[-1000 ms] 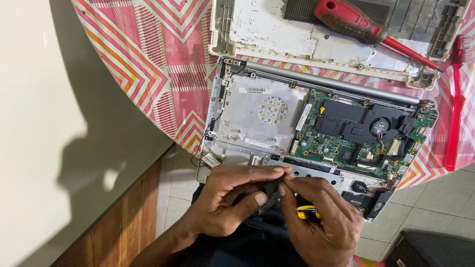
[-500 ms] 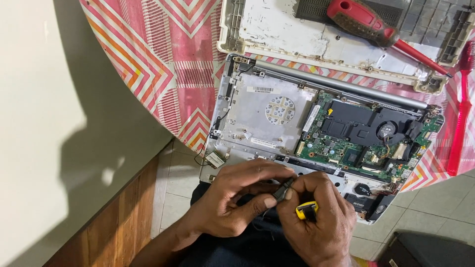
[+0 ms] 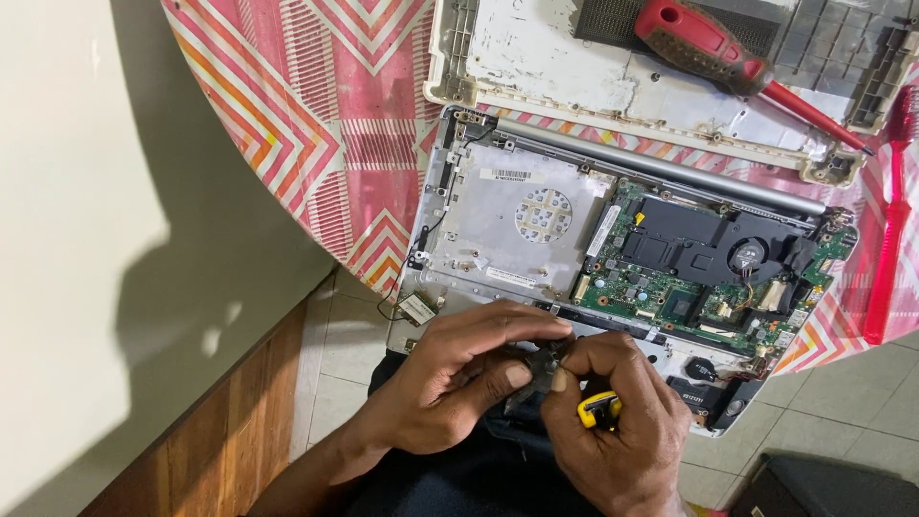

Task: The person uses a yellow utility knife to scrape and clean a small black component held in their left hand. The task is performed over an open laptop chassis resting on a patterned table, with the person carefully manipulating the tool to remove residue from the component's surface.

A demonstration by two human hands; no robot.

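The small dark part (image 3: 538,362) sits pinched between your two hands, right at the near edge of the opened white laptop base (image 3: 498,215). Your left hand (image 3: 459,383) curls around it from the left, thumb and fingertips closed on it. Your right hand (image 3: 613,431) meets it from the right, fingers folded tight around a small yellow-handled tool (image 3: 598,410) whose tip points up-left into the part. The two hands touch, so both are equally near. Beyond your knuckles lies the green circuit board with its black fan (image 3: 708,268). Farther out rest a red-handled screwdriver (image 3: 708,48) on the white laptop cover (image 3: 574,67), and, off to your right, a red toothbrush (image 3: 890,211).
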